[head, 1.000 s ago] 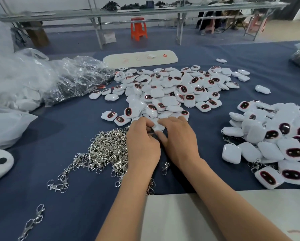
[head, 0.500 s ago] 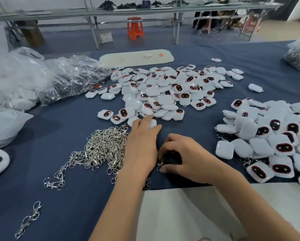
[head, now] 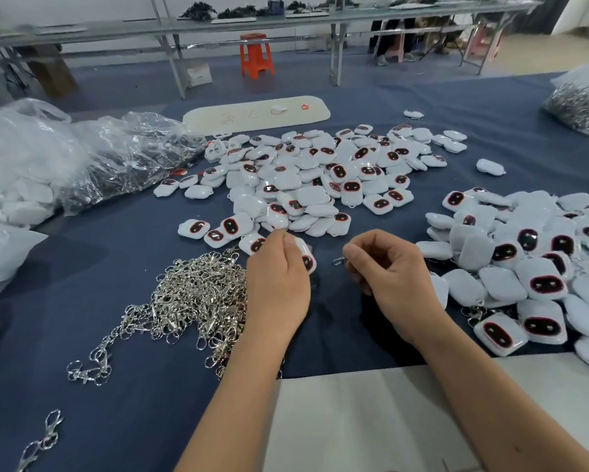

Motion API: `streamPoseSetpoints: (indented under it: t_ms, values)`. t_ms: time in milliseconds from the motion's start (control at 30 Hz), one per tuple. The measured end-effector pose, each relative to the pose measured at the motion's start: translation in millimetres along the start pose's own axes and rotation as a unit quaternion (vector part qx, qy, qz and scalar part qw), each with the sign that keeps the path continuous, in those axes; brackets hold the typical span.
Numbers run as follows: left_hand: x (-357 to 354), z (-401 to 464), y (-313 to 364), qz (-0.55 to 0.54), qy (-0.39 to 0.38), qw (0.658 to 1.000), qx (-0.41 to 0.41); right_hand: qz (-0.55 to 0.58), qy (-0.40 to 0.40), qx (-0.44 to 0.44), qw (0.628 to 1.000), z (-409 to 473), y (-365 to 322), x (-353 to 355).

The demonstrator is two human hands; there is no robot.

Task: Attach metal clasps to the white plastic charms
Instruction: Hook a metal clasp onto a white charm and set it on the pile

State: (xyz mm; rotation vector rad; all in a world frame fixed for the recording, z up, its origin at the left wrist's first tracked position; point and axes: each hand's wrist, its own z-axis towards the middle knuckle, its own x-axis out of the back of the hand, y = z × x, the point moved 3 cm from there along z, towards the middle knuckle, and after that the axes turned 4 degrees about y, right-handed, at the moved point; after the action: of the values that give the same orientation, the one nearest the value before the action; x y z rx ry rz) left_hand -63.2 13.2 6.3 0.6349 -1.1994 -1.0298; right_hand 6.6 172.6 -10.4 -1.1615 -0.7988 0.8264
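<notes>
Left hand [head: 276,284] grips a charm [head: 305,254]; right hand [head: 390,272] pinches a clasp [head: 338,261] at its 9 o'clock. Clasp pile [head: 197,294] at left hand's 9 o'clock on bench [head: 82,267].

A dark blue cloth-covered desk [head: 82,267] fills the foreground. Beyond its far edge lies a blue-grey floor [head: 303,73], where an orange plastic stool [head: 256,55] stands beneath a long grey metal-legged bench [head: 218,25]. Pale flooring [head: 525,59] shows far right.

White charm [head: 305,255], dark red-rimmed face showing, is sitting tilted in left hand [head: 277,287]. Right hand [head: 388,270] is pinching silver clasp [head: 338,260] just beside it.
</notes>
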Motion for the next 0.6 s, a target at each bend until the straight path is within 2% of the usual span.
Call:
streamPoseSetpoints:
  t_ms: [33,67,100,133,167,233,300,333,600]
  values:
    - [-4,-3,3,-0.119,-0.016,0.990,0.071,-0.005,-0.001,0.009,1.000,0,1,1]
    - [-9,-7,5,-0.220,-0.032,0.965,0.138,-0.010,-0.002,0.015,1.000,0,1,1]
    - [-14,-10,6,-0.273,-0.040,0.946,0.171,-0.017,-0.003,0.018,1.000,1,2,0]
    - [-17,-11,8,-0.285,-0.044,0.942,0.172,-0.023,-0.004,0.019,1.000,2,2,0]
    - [-19,-13,7,-0.249,-0.042,0.957,0.143,-0.027,-0.004,0.021,0.999,2,2,-1]
    - [-21,-14,3,-0.111,-0.045,0.992,0.039,-0.027,0.001,0.025,0.999,1,2,-2]
    - [-24,-17,3,-0.017,-0.075,0.996,-0.053,-0.042,0.005,0.029,0.999,0,2,-1]
    - [-26,-19,4,0.000,-0.091,0.993,-0.073,-0.054,0.004,0.032,0.998,0,2,-1]
    - [-15,-14,1,-0.036,-0.036,0.999,-0.002,0.001,0.020,-0.005,1.000,2,2,-1]
